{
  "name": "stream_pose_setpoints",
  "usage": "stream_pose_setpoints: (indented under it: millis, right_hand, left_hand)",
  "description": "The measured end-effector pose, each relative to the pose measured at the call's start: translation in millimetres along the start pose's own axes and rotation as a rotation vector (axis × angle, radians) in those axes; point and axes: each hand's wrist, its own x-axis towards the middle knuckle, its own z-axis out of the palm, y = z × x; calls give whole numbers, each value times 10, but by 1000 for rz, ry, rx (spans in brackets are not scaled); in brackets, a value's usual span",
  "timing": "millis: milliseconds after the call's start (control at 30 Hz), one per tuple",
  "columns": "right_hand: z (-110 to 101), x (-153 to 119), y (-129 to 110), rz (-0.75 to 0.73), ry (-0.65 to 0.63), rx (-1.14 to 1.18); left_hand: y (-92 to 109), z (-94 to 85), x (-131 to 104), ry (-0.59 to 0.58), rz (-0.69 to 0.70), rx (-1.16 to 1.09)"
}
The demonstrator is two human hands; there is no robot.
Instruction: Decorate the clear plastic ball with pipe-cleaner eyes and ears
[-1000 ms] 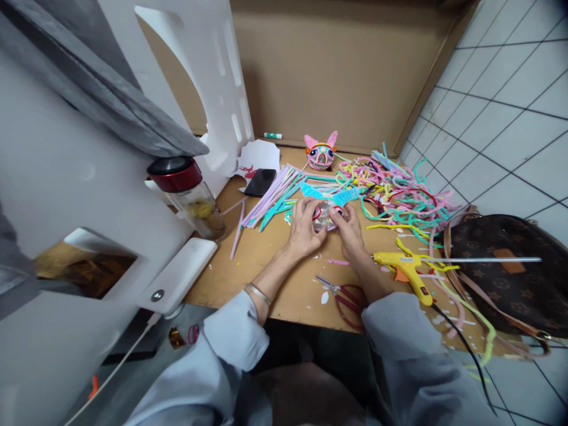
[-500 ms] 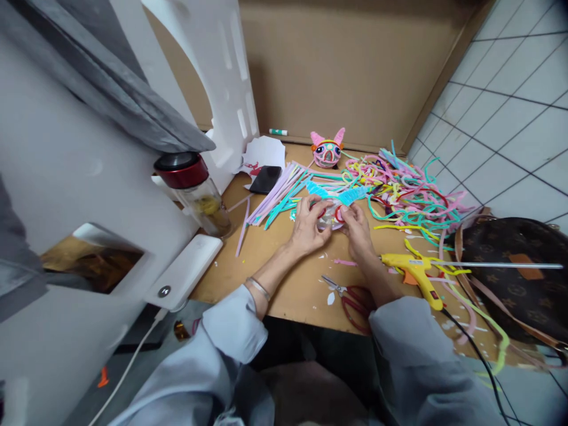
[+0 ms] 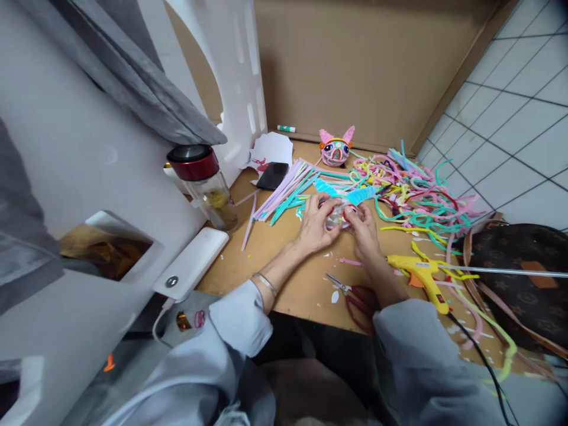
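Observation:
Near the middle of the table, a craft head with blue ears (image 3: 360, 195), a clear body and red-rimmed round pieces is between both hands. My left hand (image 3: 318, 226) is closed on its left side, thumb below and fingers over the top. My right hand (image 3: 362, 229) grips the right side, its thumb at a red-rimmed round piece. Behind it sits a pink-eared craft head (image 3: 336, 149). Straight pipe cleaners (image 3: 284, 192) lie to the left, and a tangled pile of them (image 3: 412, 189) to the right.
Red-handled scissors (image 3: 360, 305) and a yellow glue gun (image 3: 421, 273) lie nearer me, with a brown bag (image 3: 519, 284) at the right. A bottle (image 3: 208, 189), white power bank (image 3: 190, 264), phone (image 3: 272, 176), paper (image 3: 275, 149) and marker (image 3: 286, 128) are on the left.
The view has shifted slightly, so the table things appear a little farther right. Both hands still hold the blue-eared head, and more of the round piece under my right thumb shows.

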Motion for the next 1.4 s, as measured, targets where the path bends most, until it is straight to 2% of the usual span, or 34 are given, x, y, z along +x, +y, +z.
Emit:
stream_pose_setpoints:
  millis: [167, 300, 400, 533, 600, 733, 833, 900, 1000, 1100, 1267, 1400]
  right_hand:
    - [4, -6, -29, 21, 6, 4]
    - [-121, -5, -123, 40, 103, -76]
    - [-330, -100, -308, -89, 169, -181]
    - [-624, -463, -675, -328, 192, -363]
    - [-738, -688, -827, -334, 150, -469]
    - [-859, -989, -907, -407, -116, -807]
    - [-815, -1041, -796, -426, -345, -1051]
    - [-729, -1035, -690, -397, -450, -1249]
    - [-590, -1024, -530, -393, -449, -1557]
    - [-525, -1026, -408, -421, -434, -1722]
    - [-522, -1004, -355, -453, -386, -1671]
    - [-428, -900, -422, -485, -307, -1423]
  left_hand:
    - [-29, 23, 9, 12, 17, 20]
    - [-47, 17, 8, 19, 56, 18]
    - [-57, 13, 12, 14, 53, 21]
    - [-61, 32, 27, -7, 59, 54]
    - [-55, 46, 35, 0, 65, 64]
    - [-56, 46, 55, -22, 77, 83]
    - [-86, 27, 74, -45, 110, 90]
    - [-110, 16, 84, -56, 137, 93]
    - [-129, 10, 88, -58, 165, 82]
    - [-117, 4, 83, -55, 142, 64]
    - [-78, -36, 85, -57, 103, 21]
    - [-92, -58, 97, -39, 91, -6]
